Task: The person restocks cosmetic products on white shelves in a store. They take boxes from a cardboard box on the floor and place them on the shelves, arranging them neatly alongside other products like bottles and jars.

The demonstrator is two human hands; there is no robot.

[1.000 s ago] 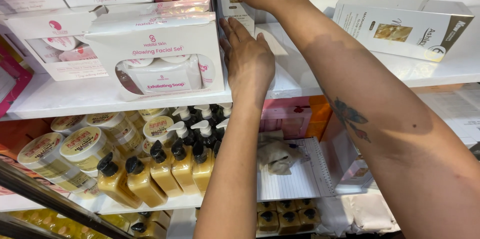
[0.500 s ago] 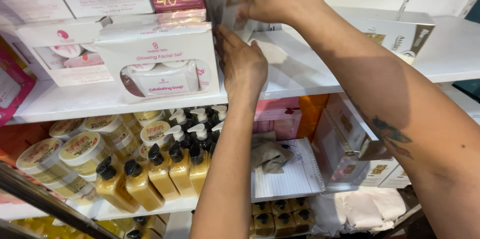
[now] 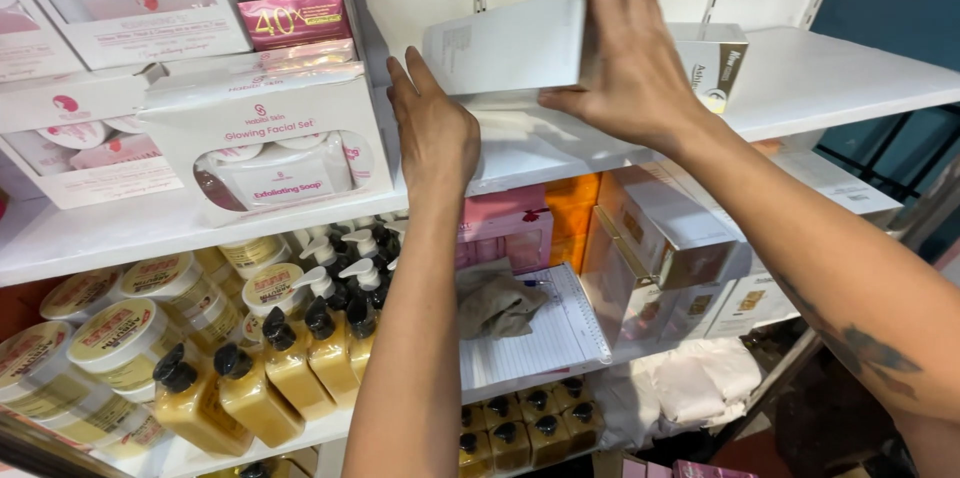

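Partly, right hand (image 3: 630,63) hides white box (image 3: 505,43).

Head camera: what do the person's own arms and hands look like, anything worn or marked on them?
Both arms are bare, with no sleeves in view. The left hand and right hand wear no gloves, and no rings or watch show. The right forearm carries a dark tattoo.

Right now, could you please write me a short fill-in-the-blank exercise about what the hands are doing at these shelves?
1. The right hand grips a white ____ over the upper shelf.
2. The left hand lies ____ on that shelf's edge.
3. The yellow pump bottles have ____ caps.

Missing words: box; flat; black
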